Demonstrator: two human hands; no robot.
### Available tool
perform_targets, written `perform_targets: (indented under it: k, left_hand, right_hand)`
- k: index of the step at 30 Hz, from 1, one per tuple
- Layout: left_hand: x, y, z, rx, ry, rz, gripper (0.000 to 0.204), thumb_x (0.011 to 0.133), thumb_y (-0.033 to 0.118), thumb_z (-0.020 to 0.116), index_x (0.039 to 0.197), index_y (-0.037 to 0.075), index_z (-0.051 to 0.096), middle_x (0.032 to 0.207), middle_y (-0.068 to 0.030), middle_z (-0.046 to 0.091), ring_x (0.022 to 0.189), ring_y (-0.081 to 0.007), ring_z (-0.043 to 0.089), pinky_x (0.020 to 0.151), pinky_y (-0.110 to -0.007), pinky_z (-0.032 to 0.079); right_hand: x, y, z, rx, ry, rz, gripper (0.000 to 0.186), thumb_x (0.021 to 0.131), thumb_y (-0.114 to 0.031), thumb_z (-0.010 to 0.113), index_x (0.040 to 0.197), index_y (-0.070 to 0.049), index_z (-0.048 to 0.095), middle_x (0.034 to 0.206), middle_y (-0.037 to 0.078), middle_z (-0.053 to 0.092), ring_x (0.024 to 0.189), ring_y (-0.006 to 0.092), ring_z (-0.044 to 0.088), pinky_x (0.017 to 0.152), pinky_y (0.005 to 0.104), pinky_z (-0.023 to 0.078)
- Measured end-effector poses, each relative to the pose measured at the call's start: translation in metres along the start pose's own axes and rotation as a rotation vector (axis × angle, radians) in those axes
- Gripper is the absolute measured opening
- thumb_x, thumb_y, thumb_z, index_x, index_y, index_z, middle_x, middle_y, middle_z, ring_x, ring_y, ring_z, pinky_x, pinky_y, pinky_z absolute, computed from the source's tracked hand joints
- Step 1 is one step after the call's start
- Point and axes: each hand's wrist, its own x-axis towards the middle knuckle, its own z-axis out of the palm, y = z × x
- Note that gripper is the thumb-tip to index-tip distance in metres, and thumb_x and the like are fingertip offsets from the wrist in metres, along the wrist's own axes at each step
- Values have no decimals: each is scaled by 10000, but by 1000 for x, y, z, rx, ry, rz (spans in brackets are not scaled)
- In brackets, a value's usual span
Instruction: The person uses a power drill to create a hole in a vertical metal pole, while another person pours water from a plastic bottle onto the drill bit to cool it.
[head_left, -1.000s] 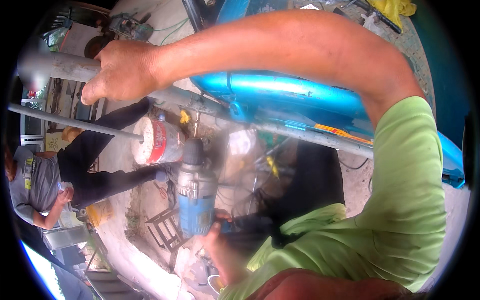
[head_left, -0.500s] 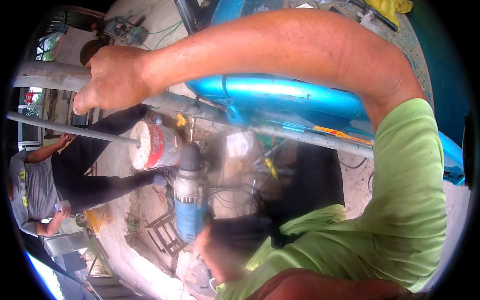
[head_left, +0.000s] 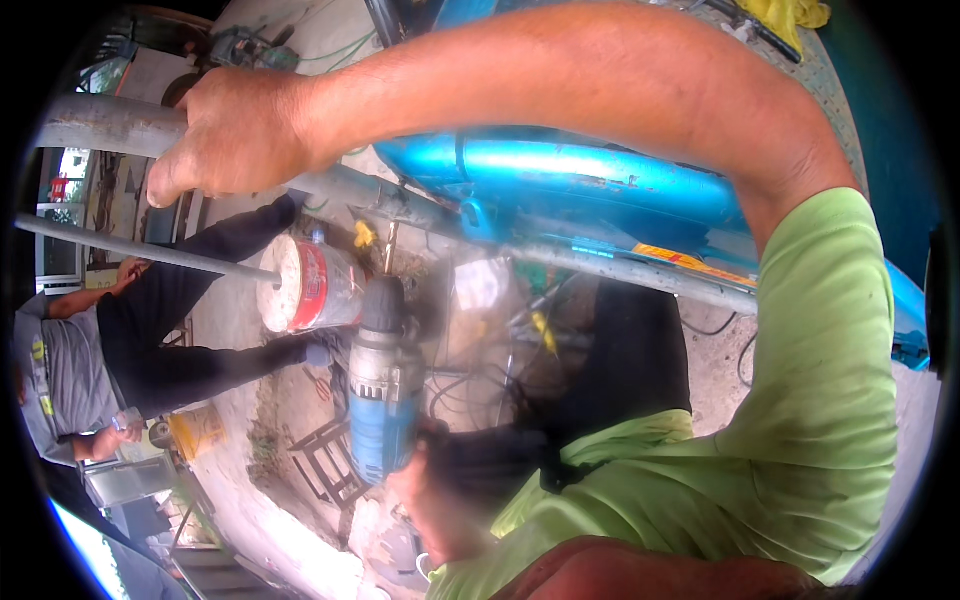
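My right hand is closed round a thick grey metal pipe, its arm bent across the top of the view. My left hand grips the rear of a blue and silver power drill, at the lower middle. The drill's bit points up at the pipe's lower side; I cannot tell whether its tip touches. The pipe slants on to the right, along a shiny blue metal tube frame with a small blue lug. Part of the left hand's fingers is hidden behind the drill.
A white bucket with a red label stands left of the drill, near a thinner grey pipe. Another person is at the far left. A metal frame stool and dark cables lie below. Yellow cloth is top right.
My right hand has shifted slightly upward in the view, still on the pipe. The drill stays nearly in place in my left hand, its bit slightly higher.
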Motion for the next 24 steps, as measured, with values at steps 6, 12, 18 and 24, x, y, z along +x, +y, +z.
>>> perform_targets:
  k: [6, 12, 18, 24]
  left_hand:
    - [-4, -6, 2, -310, -194, 149, 357, 817, 192, 735, 1044, -69, 646, 958, -171, 650, 849, -269, 617, 772, -405, 522]
    - [-21, 35, 11, -466, -310, 331, 338, 917, 283, 672, 1049, -28, 659, 955, -122, 675, 849, -233, 646, 742, -349, 536]
    - [-22, 44, 6, -686, -292, 119, 370, 803, 164, 750, 1043, -84, 617, 911, -185, 638, 809, -287, 643, 734, -418, 560]
    - [-22, 41, 6, -756, -309, 139, 363, 807, 159, 745, 1028, -100, 618, 910, -198, 639, 806, -289, 649, 695, -395, 566]
  right_hand:
    - [-1, 1, 3, 72, 64, -27, 501, 808, -494, 727, 822, 7, 749, 763, 105, 706, 768, 218, 667, 759, 348, 525]
    - [1, 2, 5, -22, 48, -55, 477, 850, -485, 715, 917, -17, 773, 747, 83, 699, 748, 193, 698, 732, 316, 542]
    - [4, 11, 10, 46, 73, -146, 315, 857, -451, 723, 934, -161, 818, 774, 89, 709, 743, 198, 675, 743, 355, 535]
    - [3, 10, 9, 145, 48, -117, 289, 868, -399, 727, 905, -121, 798, 713, 64, 644, 674, 175, 597, 678, 346, 487]
